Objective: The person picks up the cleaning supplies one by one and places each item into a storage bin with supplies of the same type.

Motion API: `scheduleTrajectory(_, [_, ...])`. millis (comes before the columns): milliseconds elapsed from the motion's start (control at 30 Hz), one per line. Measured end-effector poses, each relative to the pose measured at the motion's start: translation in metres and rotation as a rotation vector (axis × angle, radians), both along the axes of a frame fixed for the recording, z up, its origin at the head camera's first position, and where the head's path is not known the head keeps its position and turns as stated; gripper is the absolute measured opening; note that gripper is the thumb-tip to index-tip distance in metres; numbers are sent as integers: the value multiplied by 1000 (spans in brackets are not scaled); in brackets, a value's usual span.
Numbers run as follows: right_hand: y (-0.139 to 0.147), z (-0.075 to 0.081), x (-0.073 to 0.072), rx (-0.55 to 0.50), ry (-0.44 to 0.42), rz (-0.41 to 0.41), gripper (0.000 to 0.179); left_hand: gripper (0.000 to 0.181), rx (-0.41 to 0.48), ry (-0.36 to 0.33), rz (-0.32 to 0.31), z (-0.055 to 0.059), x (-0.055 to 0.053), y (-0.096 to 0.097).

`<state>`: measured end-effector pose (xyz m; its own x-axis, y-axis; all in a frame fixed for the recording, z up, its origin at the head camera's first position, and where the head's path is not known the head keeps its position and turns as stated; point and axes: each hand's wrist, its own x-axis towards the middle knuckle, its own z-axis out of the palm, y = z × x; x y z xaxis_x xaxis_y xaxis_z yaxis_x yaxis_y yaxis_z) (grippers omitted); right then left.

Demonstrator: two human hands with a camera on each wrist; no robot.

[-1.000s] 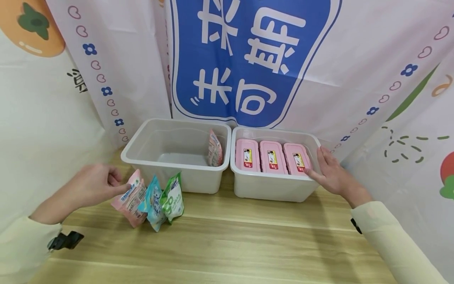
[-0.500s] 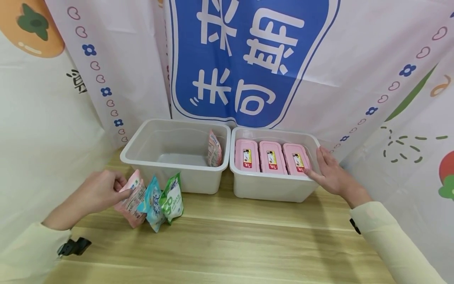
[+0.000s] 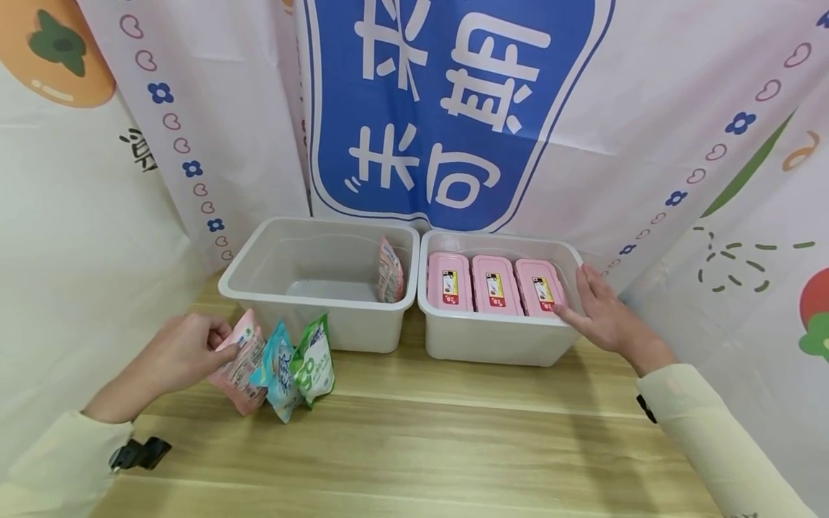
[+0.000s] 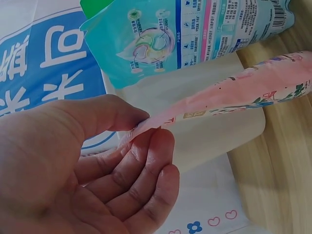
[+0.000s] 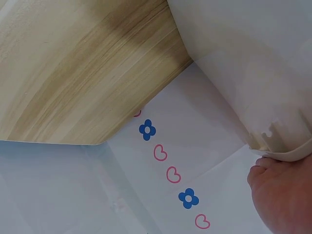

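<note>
My left hand [image 3: 184, 356] pinches the top edge of a pink pouch [image 3: 241, 374] between thumb and fingers. The left wrist view shows this pouch [image 4: 243, 90] edge-on, with its edge caught under the thumb. Beside it on the table stand a blue pouch [image 3: 283, 374] and a green-and-white pouch [image 3: 315, 367]. My right hand [image 3: 605, 316] lies with fairly straight fingers at the right corner of the right bin [image 3: 499, 342], its thumb over the front rim. Three pink lidded boxes [image 3: 496, 284] stand in that bin.
The left bin [image 3: 324, 313] holds another pink pouch [image 3: 391, 273] leaning at its right side. Both bins stand side by side on the wooden table [image 3: 414, 439], near a printed cloth backdrop [image 3: 583, 122]. Cloth also hangs at both sides.
My left hand has moved slightly right and down, closing in on the pink pouch's top edge. The right hand, bins and pouches keep their places.
</note>
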<state>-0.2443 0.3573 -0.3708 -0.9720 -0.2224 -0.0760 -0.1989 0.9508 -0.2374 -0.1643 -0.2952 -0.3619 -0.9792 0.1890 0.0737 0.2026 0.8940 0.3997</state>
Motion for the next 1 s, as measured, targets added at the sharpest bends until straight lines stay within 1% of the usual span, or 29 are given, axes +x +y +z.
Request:
scheduleTrajectory(233, [-1, 1, 0, 2, -5, 1, 99, 13, 0, 32, -10, 0, 0, 1])
scheduleTrajectory(567, [-1, 0, 0, 3, -20, 0, 101, 12, 5, 17, -11, 6, 2, 3])
scheduleTrajectory(833, [0, -1, -1, 3, -10, -1, 101, 13, -8, 28, -21, 16, 4, 3])
scheduleTrajectory(1000, [-1, -1, -1, -4, -14, -2, 101, 11, -5, 18, -24, 23, 7, 5])
